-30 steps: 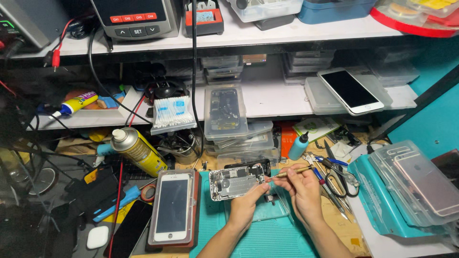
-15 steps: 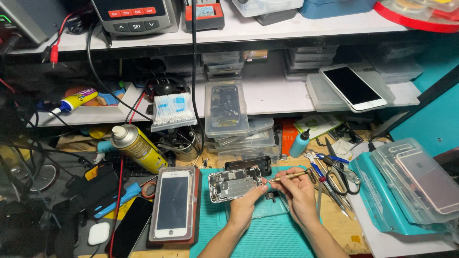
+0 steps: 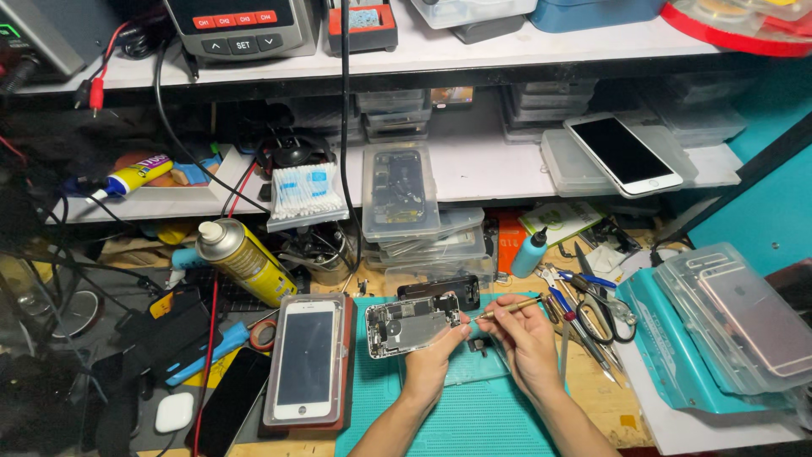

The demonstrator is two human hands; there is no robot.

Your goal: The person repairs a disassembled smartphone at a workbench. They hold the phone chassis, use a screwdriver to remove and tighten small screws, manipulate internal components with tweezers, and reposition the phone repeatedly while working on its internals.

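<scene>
The left hand (image 3: 430,360) holds an opened phone body (image 3: 412,324) by its right end, the grip narrow, thumb on top and fingers hidden beneath. The phone body sits tilted just above the teal mat (image 3: 474,419) at the front of the table, its inner parts facing up (too small to tell one from another). The right hand (image 3: 526,338) pinches a thin screwdriver (image 3: 510,308) with a brass-coloured shaft, the grip tight around its handle; the tip points left toward the phone's right edge, and whether it touches cannot be made out. Both forearms are cut off by the lower edge of the view.

Just behind the phone body lies a dark part (image 3: 440,290), half covered by it. To the left, a white-faced screen (image 3: 306,359) rests in a clear tray. A yellow spray can (image 3: 245,261) lies tilted beyond it. Scissors and tweezers (image 3: 584,309) crowd together right of the hands, overlapping so that they are hard to separate.
</scene>
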